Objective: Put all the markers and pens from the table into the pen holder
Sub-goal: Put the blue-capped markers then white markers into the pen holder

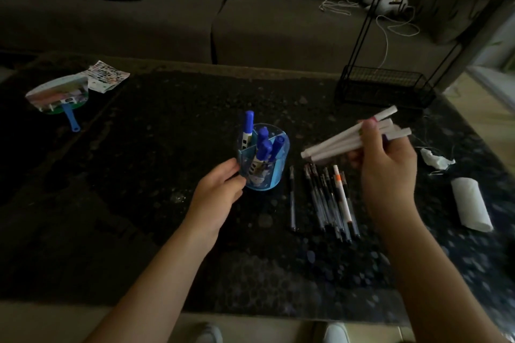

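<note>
A round blue pen holder (274, 175) stands on the dark table (139, 203), with several blue-capped markers (262, 142) upright in its compartments. My left hand (216, 195) grips the holder's left wall. My right hand (387, 172) is raised to the right of the holder and holds a bundle of white markers (334, 142), their ends pointing left toward the holder. Below that hand, several clear pens and one white marker with an orange band (326, 198) lie side by side on the table.
A black wire rack (384, 86) stands at the back right. White crumpled paper (434, 160) and a white paper roll (471, 203) lie at the right. A hand fan (60, 95) and a printed sheet (107, 75) lie far left. A sofa (250, 22) runs behind the table.
</note>
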